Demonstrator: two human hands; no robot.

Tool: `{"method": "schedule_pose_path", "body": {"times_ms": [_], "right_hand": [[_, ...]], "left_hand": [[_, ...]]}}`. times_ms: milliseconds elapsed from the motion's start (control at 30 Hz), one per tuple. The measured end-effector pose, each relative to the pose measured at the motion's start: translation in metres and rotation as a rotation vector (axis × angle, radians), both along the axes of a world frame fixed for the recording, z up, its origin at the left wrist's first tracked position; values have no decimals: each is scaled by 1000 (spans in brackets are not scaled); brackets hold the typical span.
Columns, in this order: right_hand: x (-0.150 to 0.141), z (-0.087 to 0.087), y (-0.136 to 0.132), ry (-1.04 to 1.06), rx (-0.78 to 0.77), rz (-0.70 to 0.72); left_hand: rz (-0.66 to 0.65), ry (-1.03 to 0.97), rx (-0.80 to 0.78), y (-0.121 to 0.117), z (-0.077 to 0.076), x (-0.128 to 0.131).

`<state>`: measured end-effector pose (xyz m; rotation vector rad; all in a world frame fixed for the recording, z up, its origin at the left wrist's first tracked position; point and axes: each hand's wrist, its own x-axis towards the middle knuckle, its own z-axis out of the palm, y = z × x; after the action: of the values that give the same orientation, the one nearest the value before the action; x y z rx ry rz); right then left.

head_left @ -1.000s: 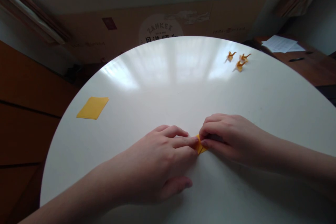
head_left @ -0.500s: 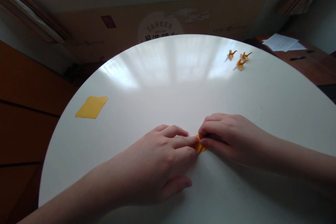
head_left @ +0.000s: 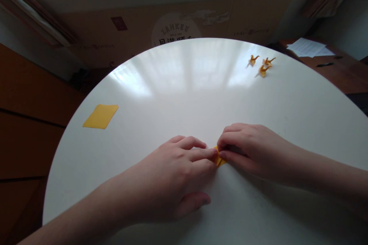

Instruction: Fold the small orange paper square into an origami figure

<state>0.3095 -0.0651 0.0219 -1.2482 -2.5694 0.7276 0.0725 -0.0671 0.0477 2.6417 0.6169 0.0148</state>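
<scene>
A small folded piece of yellow origami paper (head_left: 220, 161) lies on the white table, partly covered by fingers of both hands. My left hand (head_left: 184, 172) is flat and open, its fingertips pressing on the paper's left side, thumb held apart. With thumb and index finger together, my right hand (head_left: 241, 147) pinches the paper's right side. A crease line shows between the two hands; the rest of the folds are hidden under the fingers.
Flat yellow paper sheets (head_left: 101, 116) lie at the table's left. Three folded paper cranes (head_left: 262, 65) stand near the far right edge. The round white table (head_left: 178, 111) has a curved rim. Beyond it are white papers (head_left: 309, 47) and a pen (head_left: 324, 64) on a brown surface.
Both hands keep almost the same place on the folded paper. The right fingertips have shifted very slightly to the left; the view itself wobbles a little.
</scene>
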Motion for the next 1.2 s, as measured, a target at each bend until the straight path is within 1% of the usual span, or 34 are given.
{"method": "schedule_pose_path", "body": {"times_ms": [233,467,667,933,1100,1200], "right_hand": [[-1,1,1,-2,-25,-8],[-1,1,1,-3,-31,-15],[-1,2,1,-18,-31,-14],[-1,4,1,-33,-43,-11],[-1,2,2,-25,-52,-13],[-1,2,2,-23,-52,-14]], "left_hand": [[13,-9,-11,0,-1,-1],[-10,20,14,-2,-4,3],[9,15,46,-6,-4,5],[30,28,16,-8,-4,3],[46,48,50,-11,-8,8],[74,49,38,-13,-8,11]]}}
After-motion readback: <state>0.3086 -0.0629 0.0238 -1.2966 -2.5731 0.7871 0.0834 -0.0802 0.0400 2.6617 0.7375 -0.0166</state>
